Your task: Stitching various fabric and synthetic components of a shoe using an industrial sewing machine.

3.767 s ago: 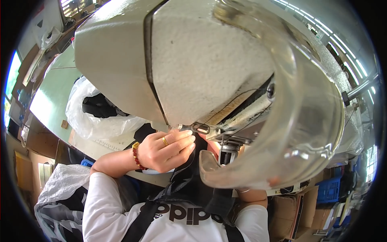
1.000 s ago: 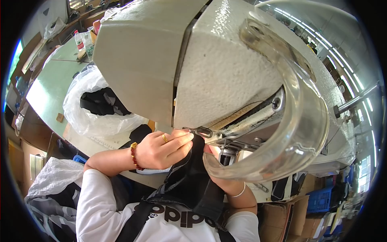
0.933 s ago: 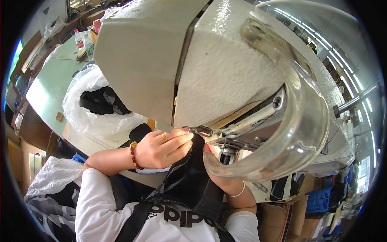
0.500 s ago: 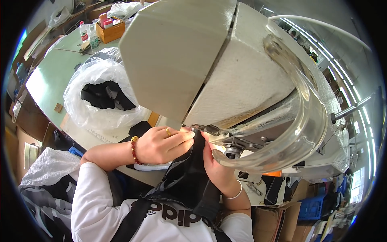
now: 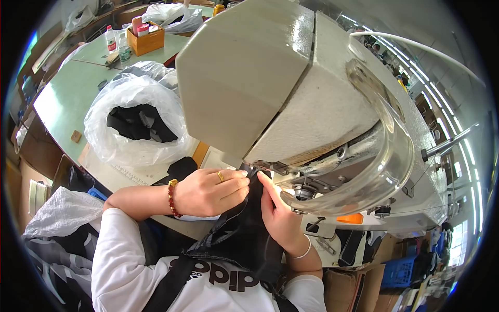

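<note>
A piece of black fabric runs from my lap up under the head of a large cream sewing machine. My left hand, with a gold ring and a red bead bracelet, pinches the fabric's left edge just below the presser foot area. From the right side my right hand, wearing a thin white bracelet, presses against the same fabric. A clear curved plastic guard arcs around the needle area to the right of my hands.
A clear plastic bag holding black fabric pieces lies on the pale green table to the left. A small cardboard box with bottles stands at the far back. Another plastic bag hangs low left; blue crates sit low right.
The view has tilted and pulled back, so the machine head now sits higher right and more of the table shows. Both hands stay on the black fabric at the needle area.
</note>
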A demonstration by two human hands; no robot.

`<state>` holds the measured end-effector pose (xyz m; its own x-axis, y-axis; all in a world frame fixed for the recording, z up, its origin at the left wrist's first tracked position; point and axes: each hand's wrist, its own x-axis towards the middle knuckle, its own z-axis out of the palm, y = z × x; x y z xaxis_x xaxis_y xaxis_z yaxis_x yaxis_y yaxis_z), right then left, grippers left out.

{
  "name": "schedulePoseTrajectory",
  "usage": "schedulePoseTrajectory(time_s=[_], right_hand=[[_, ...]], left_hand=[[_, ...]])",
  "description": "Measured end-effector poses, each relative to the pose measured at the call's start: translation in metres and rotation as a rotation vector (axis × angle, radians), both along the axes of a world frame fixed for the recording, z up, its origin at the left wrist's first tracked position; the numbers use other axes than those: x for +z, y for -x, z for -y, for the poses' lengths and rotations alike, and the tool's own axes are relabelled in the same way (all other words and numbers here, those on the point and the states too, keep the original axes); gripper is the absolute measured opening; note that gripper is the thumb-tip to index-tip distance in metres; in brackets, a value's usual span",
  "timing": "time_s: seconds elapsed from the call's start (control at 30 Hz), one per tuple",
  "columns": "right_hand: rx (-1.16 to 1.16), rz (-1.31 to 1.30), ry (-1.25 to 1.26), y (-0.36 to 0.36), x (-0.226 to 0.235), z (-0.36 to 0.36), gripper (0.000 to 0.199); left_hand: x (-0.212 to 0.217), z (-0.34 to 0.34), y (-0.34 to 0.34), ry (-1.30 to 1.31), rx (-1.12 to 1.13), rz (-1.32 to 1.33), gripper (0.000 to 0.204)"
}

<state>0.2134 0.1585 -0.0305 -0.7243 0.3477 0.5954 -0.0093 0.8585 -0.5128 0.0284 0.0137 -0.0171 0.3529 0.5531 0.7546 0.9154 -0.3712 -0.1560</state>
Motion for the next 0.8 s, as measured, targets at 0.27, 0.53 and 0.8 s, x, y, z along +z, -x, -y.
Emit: schedulePoseTrajectory(time_s=[0.27,0.53,0.8], right_hand=[[-0.105,-0.026,-0.254,0.002,-0.009,-0.006,0.035],[-0.169,0.039,-0.339,-0.001,-0.011,-0.002,0.034],[-0.1,0.074,-0.317,-0.001,-0.007,-0.01,0.033]], left_hand=[[0.001,-0.001,0.0,-0.017,-0.007,0.066,0.018],[-0.003,-0.007,0.004,0.054,-0.016,0.092,0.017],[-0.007,-0.01,0.007,0.066,0.015,0.05,0.016]])
